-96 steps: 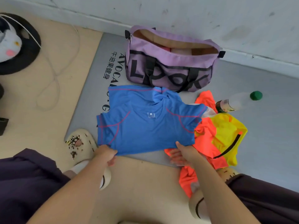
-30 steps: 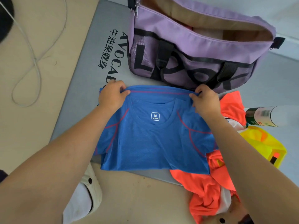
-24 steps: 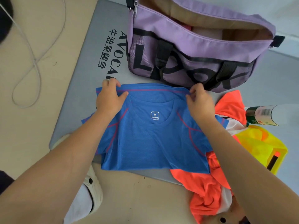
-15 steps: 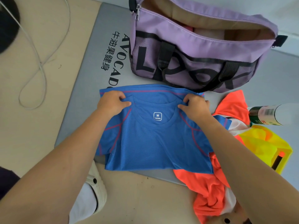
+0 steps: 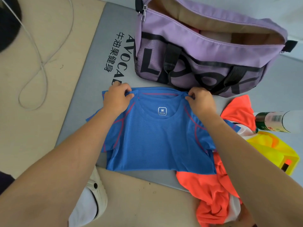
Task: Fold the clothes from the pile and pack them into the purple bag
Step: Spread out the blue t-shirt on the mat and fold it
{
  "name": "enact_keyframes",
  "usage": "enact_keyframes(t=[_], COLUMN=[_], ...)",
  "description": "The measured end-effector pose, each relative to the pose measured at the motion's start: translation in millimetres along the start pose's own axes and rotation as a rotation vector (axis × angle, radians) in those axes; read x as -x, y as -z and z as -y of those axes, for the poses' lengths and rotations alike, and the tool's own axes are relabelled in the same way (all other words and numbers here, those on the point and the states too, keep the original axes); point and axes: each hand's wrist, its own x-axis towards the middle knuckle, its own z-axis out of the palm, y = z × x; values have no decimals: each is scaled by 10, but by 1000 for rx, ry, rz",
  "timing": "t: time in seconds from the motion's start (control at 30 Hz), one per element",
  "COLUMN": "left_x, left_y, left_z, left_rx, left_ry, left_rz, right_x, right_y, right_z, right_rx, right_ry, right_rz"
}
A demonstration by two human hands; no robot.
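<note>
Left hand (image 5: 117,99) and right hand (image 5: 200,102) each pinch a shoulder of the blue T-shirt (image 5: 157,138) (neckline nearest the purple bag (image 5: 205,51)), its length running back toward the person.

A grey mat (image 5: 98,63) lies on the beige floor (image 5: 32,128), with black lettering printed near its far left corner. A thin white cord (image 5: 39,63) loops across the floor to the left of the mat, running up toward a dark round object (image 5: 8,25) at the top left edge, only partly in view. At the right edge a bottle (image 5: 275,122) lies on its side on the mat. Near the bottom, a cream slipper (image 5: 98,199) sits on the floor just off the mat's near edge.
</note>
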Motion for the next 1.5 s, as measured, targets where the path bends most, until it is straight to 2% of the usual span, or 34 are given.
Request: enact_keyframes(t=[0.1,0.23,0.33,0.43,0.57,0.67,0.77,0.87,0.97,1.03,1.2,1.33,1.43,1.5], left_x=[16,2,-38,-105,-181,-205,-211,-225,-238,-227,-109,140,312,425], left_y=[-52,-64,-31,14,99,145,162,213,318,396,607,811,1068,1297], left_z=[23,18,-7,-26,-126,-203,-235,-213,-206,-232,-344,-467,-647,-823], left_rx=[12,-90,-83,-130,-203,-189,-149,-200,-308,-258,59,141,176,209], left_ry=[-18,-37,-9,32,-9,-54,-21,48,67,94,168,137,83,13], left_rz=[-98,-99,-46,5,86,155,232,292,356,399,478,514,442,335], right_x=[8,52,51,9,-21,-32,-58,-98,-97,-68,125,402,586,709], right_y=[-42,-71,-94,-79,-31,33,110,182,240,308,611,946,1308,1605], right_z=[-5,-4,17,54,76,64,39,10,-70,-91,-18,33,97,168], right_rx=[38,81,160,145,126,61,-89,-164,-73,-105,-396,-382,-297,-251], right_ry=[28,52,85,38,36,13,-9,-63,-114,-119,-149,-99,-41,-8], right_rz=[-40,-115,-119,-88,-19,-19,-25,87,263,288,349,341,251,158])
